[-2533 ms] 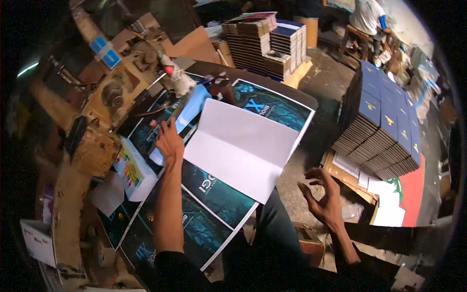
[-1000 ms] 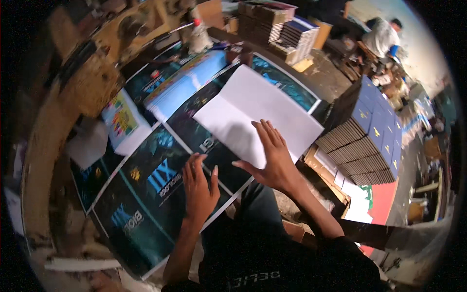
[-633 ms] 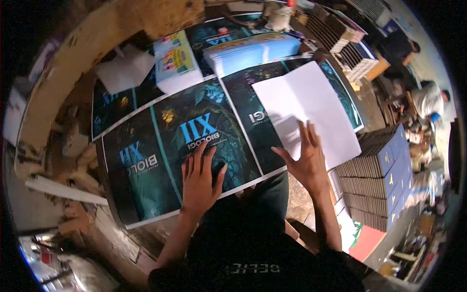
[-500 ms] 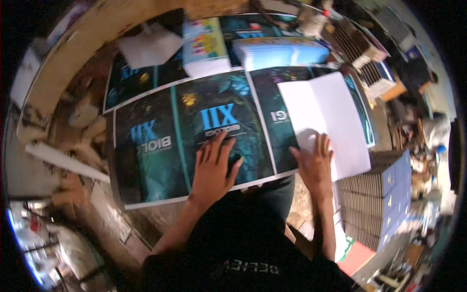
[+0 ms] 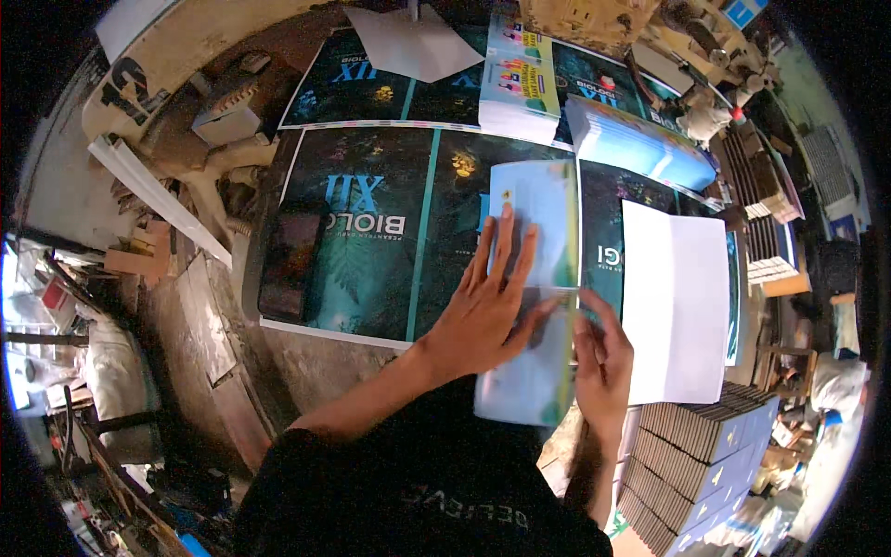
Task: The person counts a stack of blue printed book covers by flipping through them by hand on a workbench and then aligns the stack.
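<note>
A light blue printed sheet, folded and blurred, lies lengthwise in front of me over the dark printed sheets. Its near end sticks out past their front edge. My left hand rests flat on the blue sheet, fingers stretched and spread, thumb toward its right edge. At that right edge is my right hand, its fingers bent and closed on the border. Just beyond it lies an opened white folded sheet, apart from both hands.
Stacks of colourful printed booklets and light blue folded sheets stand toward the back. A loose white sheet lies at the far edge. Bundled blue-covered stacks rise at the lower right. A long white strip lies left.
The light blue sheet has come in under my left hand. My right hand has left the white folded sheet and moved to the blue sheet's edge. The view has shifted.
</note>
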Demonstrator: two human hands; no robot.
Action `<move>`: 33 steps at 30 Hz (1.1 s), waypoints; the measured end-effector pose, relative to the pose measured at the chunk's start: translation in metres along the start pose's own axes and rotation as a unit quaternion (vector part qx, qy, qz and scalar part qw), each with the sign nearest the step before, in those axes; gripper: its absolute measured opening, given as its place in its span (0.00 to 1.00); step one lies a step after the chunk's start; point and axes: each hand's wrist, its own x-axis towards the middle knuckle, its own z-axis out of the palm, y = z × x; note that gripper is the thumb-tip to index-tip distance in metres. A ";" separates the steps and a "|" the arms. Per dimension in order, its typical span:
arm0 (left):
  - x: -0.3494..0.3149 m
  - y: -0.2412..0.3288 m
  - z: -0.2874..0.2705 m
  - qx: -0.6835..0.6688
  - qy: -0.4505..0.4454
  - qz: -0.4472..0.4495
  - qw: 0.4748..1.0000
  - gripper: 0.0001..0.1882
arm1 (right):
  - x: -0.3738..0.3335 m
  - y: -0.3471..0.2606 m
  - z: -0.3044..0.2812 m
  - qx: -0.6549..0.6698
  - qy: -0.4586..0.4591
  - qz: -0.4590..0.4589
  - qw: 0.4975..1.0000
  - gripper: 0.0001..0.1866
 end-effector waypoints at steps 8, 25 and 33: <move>-0.014 -0.018 0.011 0.161 -0.043 -0.030 0.986 0.46 | 0.017 0.079 -0.058 -0.380 0.120 -0.039 0.916 0.26; -0.014 -0.026 0.004 0.172 -0.062 -0.020 0.983 0.38 | -0.009 0.014 0.056 -0.166 -0.025 -0.113 0.979 0.41; -0.044 -0.045 -0.061 0.219 0.125 -0.175 0.952 0.39 | -0.003 0.032 0.061 -0.279 -0.127 -0.228 0.924 0.34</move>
